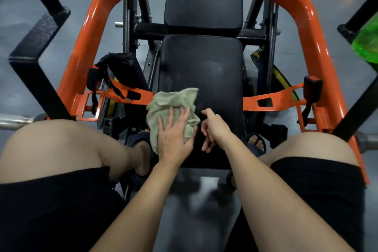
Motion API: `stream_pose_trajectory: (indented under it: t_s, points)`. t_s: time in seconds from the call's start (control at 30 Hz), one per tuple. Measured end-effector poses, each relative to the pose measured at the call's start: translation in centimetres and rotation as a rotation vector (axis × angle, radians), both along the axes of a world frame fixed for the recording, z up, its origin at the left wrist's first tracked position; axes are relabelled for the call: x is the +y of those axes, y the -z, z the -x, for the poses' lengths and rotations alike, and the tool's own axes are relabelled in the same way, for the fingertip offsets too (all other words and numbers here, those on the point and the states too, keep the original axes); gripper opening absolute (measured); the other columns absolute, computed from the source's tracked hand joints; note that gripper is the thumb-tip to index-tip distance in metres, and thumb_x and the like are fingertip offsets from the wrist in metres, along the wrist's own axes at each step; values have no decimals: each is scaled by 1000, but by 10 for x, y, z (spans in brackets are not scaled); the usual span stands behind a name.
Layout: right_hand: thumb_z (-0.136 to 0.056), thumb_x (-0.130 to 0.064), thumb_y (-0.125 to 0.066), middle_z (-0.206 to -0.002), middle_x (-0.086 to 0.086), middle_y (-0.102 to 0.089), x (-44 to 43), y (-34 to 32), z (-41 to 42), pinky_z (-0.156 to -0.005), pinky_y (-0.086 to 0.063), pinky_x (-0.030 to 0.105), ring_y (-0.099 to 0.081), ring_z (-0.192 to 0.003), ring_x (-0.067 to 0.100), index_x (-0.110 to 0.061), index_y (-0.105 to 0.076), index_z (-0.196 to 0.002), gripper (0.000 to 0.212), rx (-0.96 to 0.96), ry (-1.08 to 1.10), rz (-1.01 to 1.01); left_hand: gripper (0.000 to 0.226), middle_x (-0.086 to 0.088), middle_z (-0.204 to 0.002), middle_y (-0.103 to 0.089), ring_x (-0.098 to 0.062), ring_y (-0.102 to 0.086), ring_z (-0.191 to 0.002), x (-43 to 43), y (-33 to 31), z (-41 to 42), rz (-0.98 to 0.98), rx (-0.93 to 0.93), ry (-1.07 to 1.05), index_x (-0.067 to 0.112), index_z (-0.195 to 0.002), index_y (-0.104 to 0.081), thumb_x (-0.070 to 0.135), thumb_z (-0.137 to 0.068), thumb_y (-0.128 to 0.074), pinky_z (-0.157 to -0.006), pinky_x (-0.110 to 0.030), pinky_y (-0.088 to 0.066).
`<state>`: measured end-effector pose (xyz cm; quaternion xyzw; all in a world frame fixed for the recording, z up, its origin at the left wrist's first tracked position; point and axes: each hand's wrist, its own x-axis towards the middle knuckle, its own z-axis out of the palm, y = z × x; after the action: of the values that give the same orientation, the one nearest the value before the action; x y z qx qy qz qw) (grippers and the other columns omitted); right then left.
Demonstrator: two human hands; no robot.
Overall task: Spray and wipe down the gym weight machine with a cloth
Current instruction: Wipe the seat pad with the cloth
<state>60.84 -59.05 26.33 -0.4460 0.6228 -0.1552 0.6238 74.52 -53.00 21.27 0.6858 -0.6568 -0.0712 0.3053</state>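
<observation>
One pale green cloth (173, 100) lies under the left hand (174, 135), whose spread, flat fingers press it on the black seat pad (204, 67). Just beside it the right hand (213, 129) hangs loosely curled, holding nothing. An orange frame (91, 26) bends around both hands.

We can read no text, brand, number or sign anywhere on the orange-and-black steel weight machine (86, 32). The yellow patch (283, 81) on the frame right of the black padded seat (201, 67) and the yellow patch (111, 106) low on the left behind the orange bracket may be labels. Both are half hidden and too blurred for us to make out any print.
</observation>
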Motion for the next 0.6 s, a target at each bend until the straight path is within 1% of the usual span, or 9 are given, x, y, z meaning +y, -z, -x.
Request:
stream_pose_trajectory:
  t_s: [0.13,0.27,0.33,0.37,0.43,0.47,0.53,0.57,0.6]
  points:
    - [-99,-49,-27,-37,6,-38,1,-6,2,-47,-49,32,-56,-38,33,-8,-42,-55,62,-30,14,-21,51,1,-153,-51,-11,-31,-151,8,-4,-1,-40,142,155,36,-146,-54,41,-95,-56,-129,-40,-5]
    - [-94,-47,-32,-41,6,-41,6,-3,-4,-45,-48,31,-57,-38,35,-6,-48,-59,56,27,57,25,42,2,-143,-61,-12,-39,-145,10,-18,-4,-72,175,142,37,-135,-64,39,-93,-61,-126,-36,-18]
    - [-94,-48,-31,-40,7,-38,7,-7,-4,-47,-48,31,-58,-39,35,-4,-49,-60,58,25,35,12,37,4,-138,-65,-20,-41,-143,12,-33,-5,-175,152,67,45,-130,-65,40,-94,-65,-113,-36,-37]
    - [-94,-48,-30,-40,8,-36,7,-9,-3,-48,-49,31,-59,-40,35,-2,-50,-59,61,23,17,4,34,3,-130,-70,-24,-49,-138,11,-39,-4,-223,121,38,48,-127,-66,42,-93,-65,-102,-36,-44]
    - [-95,-47,-30,-42,13,-38,9,-14,-2,-49,-51,31,-63,-45,37,1,-55,-58,66,22,-22,-18,27,-1,-111,-76,-30,-64,-116,10,-49,-4,-280,93,-10,45,-119,-70,48,-92,-64,-88,-37,-49]
    - [-96,-47,-31,-44,16,-43,12,-16,-1,-50,-50,29,-65,-48,37,1,-58,-58,67,41,-44,-9,26,-2,-105,-76,-31,-66,-108,7,-50,-4,-306,119,-25,40,-114,-71,50,-92,-62,-87,-39,-50]
    - [-100,-48,-30,-50,16,-57,18,-21,-1,-49,-43,24,-67,-53,30,-4,-63,-59,69,152,-109,42,27,-2,-102,-76,-28,-66,-102,5,-58,-3,-388,250,-42,31,-106,-73,51,-91,-61,-91,-41,-51]
    - [-101,-49,-29,-55,13,-63,22,-25,0,-50,-41,24,-67,-58,25,-7,-67,-63,68,219,-131,80,27,-1,-99,-76,-26,-67,-100,5,-64,-2,-421,379,-53,28,-101,-73,49,-91,-61,-93,-43,-51]
    - [-102,-49,-30,-65,9,-69,26,-28,1,-56,-42,25,-67,-67,23,-8,-71,-73,65,263,-144,103,24,-3,-95,-76,-26,-69,-99,3,-71,-2,-435,587,-81,24,-95,-74,45,-91,-63,-94,-45,-53]
